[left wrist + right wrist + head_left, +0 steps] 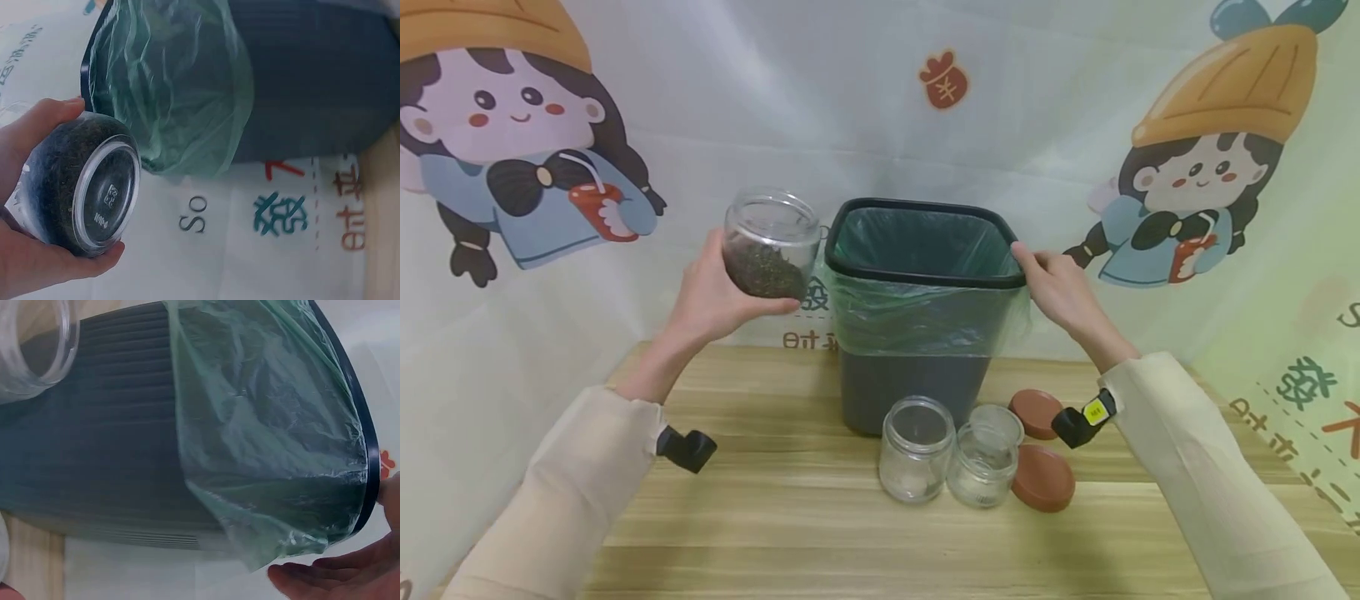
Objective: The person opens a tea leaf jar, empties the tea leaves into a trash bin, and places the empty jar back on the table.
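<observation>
In the head view my left hand [706,293] grips a clear jar [771,237], lidless and tilted slightly, to the left of the trash bin [895,385]. Dark, dry, crumbly bits [763,271] fill its lower part. The left wrist view shows the jar's round base [107,190] between thumb and fingers. My right hand [1066,287] holds the bin's black rim at its right corner. Over that rim folds a green plastic liner [917,321]. From the right wrist, the fingers [340,575] appear beside the liner's edge.
Two clear jars stand in front of the bin, one on the left [916,458] and a shorter one [981,475]. A clear round piece [1003,421] leans there. Reddish-brown lids [1043,479] lie to their right on the wooden table [760,517]. A printed cloth [865,108] hangs behind.
</observation>
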A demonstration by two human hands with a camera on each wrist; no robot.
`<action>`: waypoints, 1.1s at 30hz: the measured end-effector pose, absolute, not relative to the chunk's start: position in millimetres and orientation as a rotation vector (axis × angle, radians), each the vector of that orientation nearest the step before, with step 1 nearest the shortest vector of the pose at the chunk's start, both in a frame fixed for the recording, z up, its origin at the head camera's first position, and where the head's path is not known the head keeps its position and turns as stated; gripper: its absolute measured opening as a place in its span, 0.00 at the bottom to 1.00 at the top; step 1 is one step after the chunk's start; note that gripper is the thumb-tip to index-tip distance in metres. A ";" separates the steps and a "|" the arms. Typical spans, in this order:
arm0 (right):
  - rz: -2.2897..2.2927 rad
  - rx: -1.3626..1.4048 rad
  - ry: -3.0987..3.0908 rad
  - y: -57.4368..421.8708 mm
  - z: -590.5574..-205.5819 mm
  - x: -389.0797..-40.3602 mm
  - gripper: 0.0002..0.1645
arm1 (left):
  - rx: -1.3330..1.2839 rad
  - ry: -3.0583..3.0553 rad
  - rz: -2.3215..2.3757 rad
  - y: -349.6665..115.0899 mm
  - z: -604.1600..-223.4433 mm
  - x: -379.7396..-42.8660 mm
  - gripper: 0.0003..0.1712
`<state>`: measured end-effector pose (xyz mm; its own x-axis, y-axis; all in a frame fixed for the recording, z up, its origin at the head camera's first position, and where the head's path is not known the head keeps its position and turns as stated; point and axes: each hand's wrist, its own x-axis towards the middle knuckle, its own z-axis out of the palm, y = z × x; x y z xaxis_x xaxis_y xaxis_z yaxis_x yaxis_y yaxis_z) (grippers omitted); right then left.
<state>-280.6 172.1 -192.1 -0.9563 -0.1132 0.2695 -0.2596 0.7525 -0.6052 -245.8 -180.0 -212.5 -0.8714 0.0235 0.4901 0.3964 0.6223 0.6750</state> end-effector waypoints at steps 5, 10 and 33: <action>0.978 0.256 -2.823 165.9 -181.6 -286.0 0.30 | -0.350 -2.428 -1.032 -179.6 -191.9 -254.8 0.57; 0.993 0.190 -2.876 160.5 -174.5 -292.3 0.21 | -0.348 -2.451 -0.934 -176.1 -171.9 -263.3 0.56; 0.963 0.029 -2.899 154.1 -167.0 -296.4 0.14 | -0.507 -2.480 -0.502 -145.7 -132.2 -292.0 0.59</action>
